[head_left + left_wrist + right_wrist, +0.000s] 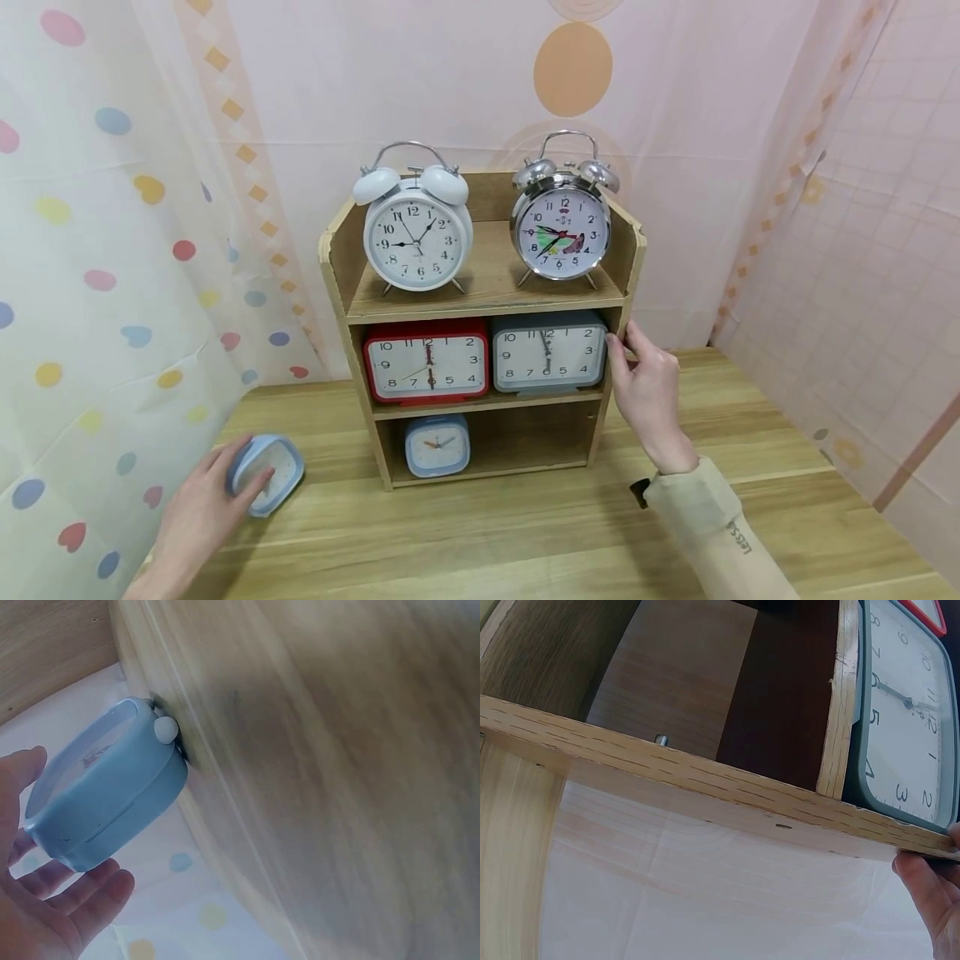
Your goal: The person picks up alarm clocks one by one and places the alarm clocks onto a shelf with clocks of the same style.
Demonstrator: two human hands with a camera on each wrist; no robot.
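Observation:
My left hand [201,504] holds a small light-blue alarm clock [288,492] at the left of the table, thumb over its face and fingers behind. The left wrist view shows this clock tilted, its white foot [166,730] close to the wooden tabletop. With my right hand [651,385] I grip the right side panel [705,776] of a small wooden shelf, level with its middle tier. A grey rectangular clock [549,354] stands right beside my right thumb, with a red clock [427,365] to its left. Another light-blue clock [437,446] sits in the bottom compartment, at the left.
On the shelf's top stand a white twin-bell clock [417,237] and a silver twin-bell clock [562,225]. The shelf rests on a wooden table [465,542]. Patterned curtains [97,275] hang behind and at both sides.

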